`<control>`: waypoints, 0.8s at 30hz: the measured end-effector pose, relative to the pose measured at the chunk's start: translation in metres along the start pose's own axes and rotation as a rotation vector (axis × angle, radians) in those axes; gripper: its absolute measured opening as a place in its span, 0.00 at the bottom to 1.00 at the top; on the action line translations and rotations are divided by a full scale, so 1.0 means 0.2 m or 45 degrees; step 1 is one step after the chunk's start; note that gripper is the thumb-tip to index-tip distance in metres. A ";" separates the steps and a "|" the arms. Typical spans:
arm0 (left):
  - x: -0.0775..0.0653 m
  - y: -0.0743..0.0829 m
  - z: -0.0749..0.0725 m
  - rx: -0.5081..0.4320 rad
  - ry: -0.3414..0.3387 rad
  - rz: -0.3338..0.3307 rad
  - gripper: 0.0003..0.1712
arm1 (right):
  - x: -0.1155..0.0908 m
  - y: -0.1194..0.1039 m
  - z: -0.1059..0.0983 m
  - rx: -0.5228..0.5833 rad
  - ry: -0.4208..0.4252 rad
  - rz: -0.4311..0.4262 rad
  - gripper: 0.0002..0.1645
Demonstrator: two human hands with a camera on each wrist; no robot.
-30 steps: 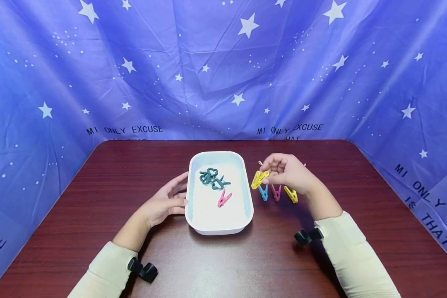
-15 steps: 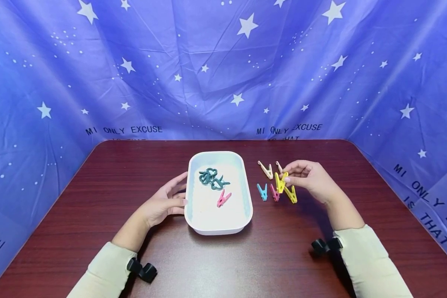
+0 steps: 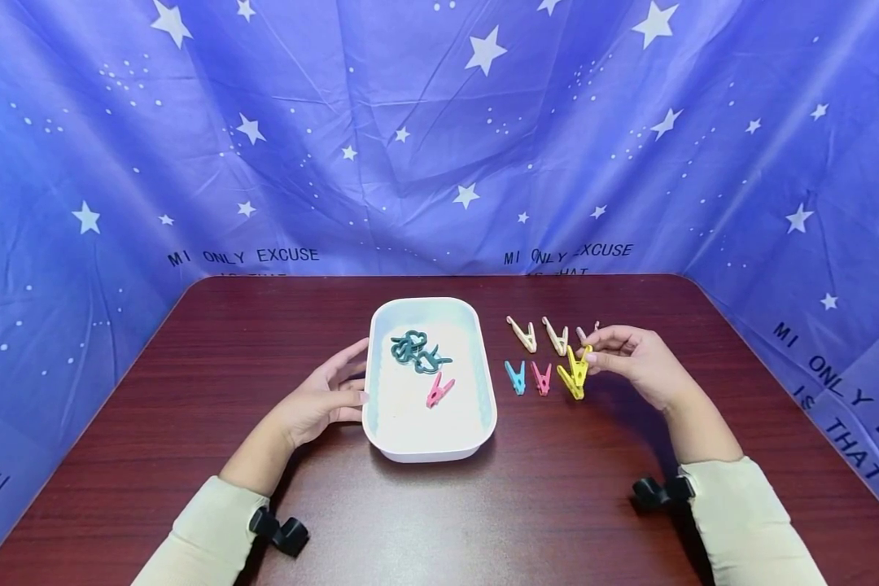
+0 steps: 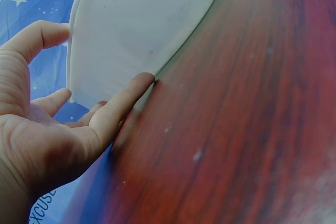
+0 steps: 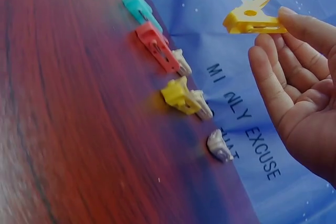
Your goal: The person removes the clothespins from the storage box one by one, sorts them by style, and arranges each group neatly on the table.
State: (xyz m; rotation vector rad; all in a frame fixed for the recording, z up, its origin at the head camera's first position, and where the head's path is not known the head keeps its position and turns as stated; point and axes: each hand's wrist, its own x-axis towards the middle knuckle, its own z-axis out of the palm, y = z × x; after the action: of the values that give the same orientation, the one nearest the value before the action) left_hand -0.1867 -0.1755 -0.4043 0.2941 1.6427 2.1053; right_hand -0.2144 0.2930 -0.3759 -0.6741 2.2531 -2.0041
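Observation:
My left hand [image 3: 324,395] touches the left side of a white plastic tray [image 3: 430,457], fingers spread along its wall. Dark green clips [image 3: 410,348] lie in a cluster in the tray, with a pink clothespin [image 3: 439,391] below them. Between thumb and finger, my right hand [image 3: 640,364] pinches a yellow clothespin [image 5: 252,23] by one end, raised over the table. In the head view it overlaps a second yellow clothespin [image 5: 180,96] lying on the wood. To the left lie a blue clothespin [image 3: 516,378] and a dark pink clothespin [image 3: 541,378].
Behind that row lie cream clothespins [image 3: 522,334] and a pale one [image 5: 219,146], partly covered by my right hand in the head view. Everything is on a dark red-brown wooden table [image 3: 278,325]. A blue star-patterned cloth [image 3: 410,163] hangs around its back and sides.
My right hand has moved rightward, away from the tray, with the yellow clothespin in its pinch, uncovering the cream clothespins. The left hand and the tray have stayed in place.

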 end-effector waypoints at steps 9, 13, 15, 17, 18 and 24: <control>0.00 0.00 0.00 0.004 0.007 -0.003 0.53 | -0.03 0.03 -0.07 0.048 0.006 0.025 0.10; 0.00 0.00 0.00 0.002 0.005 -0.002 0.53 | -0.05 0.04 -0.10 0.050 0.013 0.047 0.10; 0.00 0.00 0.00 0.003 0.005 -0.001 0.53 | -0.05 0.05 -0.12 0.059 0.024 0.061 0.11; 0.00 0.00 0.00 0.004 0.004 -0.001 0.53 | -0.06 0.06 -0.13 0.059 0.045 0.087 0.11; 0.00 0.00 0.00 0.004 0.004 -0.001 0.53 | -0.06 0.07 -0.14 0.058 0.054 0.101 0.11; 0.00 0.00 0.00 0.005 -0.004 0.003 0.53 | -0.07 0.12 -0.17 0.084 0.108 0.217 0.08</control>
State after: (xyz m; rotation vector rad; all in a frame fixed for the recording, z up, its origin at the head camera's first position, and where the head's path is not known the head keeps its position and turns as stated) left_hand -0.1870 -0.1757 -0.4047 0.3005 1.6458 2.1027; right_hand -0.2187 0.3310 -0.3963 -0.3842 2.1934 -2.0499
